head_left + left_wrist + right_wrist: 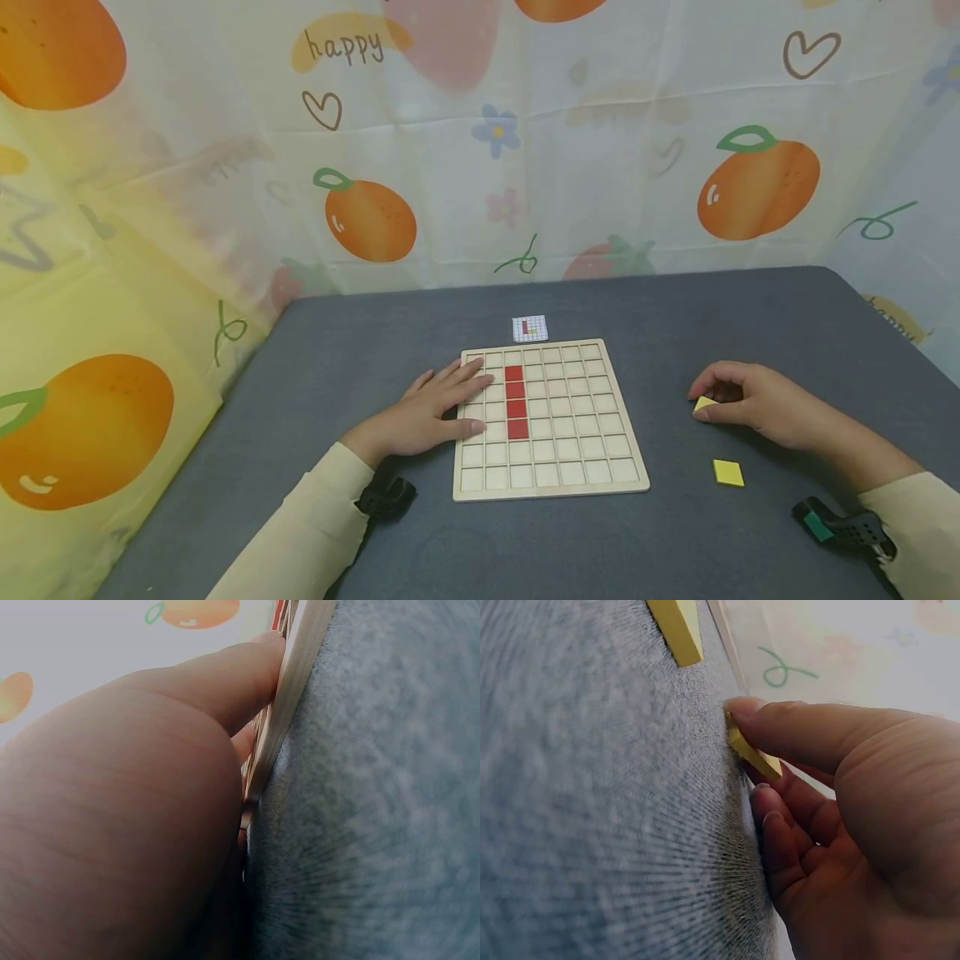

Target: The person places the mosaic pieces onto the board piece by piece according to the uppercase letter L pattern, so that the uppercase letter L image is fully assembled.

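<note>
A square wooden grid board (551, 492) lies on the dark grey table. Red square tiles (516, 408) fill several cells of one column, one below another. My left hand (423, 414) rests on the board's left edge with its fingers spread straight; in the left wrist view the thumb (247, 675) touches the rim. To the right of the board, my right hand (757, 404) pinches a yellow square tile (754, 754) between thumb and fingers, low over the table. Nearer the front lies a second yellow tile (727, 472), flat on the tabletop.
Behind the board lies a small card (530, 328) printed with a grid and coloured squares. A fruit-patterned cloth (600, 167) hangs along the table's back edge and left side. Black straps (386, 497) are on both wrists.
</note>
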`<state>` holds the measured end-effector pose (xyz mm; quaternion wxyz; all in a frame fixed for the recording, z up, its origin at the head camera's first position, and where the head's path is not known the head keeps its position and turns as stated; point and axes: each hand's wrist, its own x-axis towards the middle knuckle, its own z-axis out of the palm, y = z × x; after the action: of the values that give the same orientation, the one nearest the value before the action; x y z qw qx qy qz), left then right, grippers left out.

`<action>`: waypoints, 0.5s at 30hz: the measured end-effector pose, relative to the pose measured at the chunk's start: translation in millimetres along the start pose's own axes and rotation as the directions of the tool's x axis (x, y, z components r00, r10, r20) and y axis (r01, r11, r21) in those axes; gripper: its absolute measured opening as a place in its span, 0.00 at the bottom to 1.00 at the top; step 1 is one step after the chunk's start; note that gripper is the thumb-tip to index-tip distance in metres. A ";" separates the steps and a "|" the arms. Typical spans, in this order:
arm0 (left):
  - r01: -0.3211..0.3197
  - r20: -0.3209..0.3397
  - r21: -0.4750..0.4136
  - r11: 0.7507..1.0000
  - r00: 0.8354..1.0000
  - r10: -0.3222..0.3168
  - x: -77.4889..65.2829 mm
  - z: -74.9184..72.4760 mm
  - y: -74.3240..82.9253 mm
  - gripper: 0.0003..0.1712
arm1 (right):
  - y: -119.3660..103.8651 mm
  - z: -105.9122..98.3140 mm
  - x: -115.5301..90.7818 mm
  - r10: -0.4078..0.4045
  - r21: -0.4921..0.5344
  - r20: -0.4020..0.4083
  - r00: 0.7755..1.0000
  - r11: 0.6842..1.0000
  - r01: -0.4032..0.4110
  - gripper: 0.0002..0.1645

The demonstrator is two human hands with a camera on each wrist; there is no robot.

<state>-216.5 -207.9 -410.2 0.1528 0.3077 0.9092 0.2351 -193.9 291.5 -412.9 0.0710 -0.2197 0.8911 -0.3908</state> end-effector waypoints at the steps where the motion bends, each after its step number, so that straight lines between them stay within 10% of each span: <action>1: 0.000 0.000 -0.001 1.000 1.000 0.000 0.0 0.1 -0.1 0.48 | -0.6 0.3 0.1 0.005 0.000 0.001 1.000 1.000 -0.005 0.10; 15: -0.012 -0.004 0.010 1.000 1.000 0.012 0.1 1.6 -2.8 0.48 | -11.3 1.3 -0.4 0.036 0.002 -0.089 0.995 0.999 -0.036 0.09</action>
<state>-217.3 -209.3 -413.1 0.1480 0.3134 0.9088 0.2323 -189.4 284.0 -405.6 0.0384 -0.1862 0.8971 -0.3989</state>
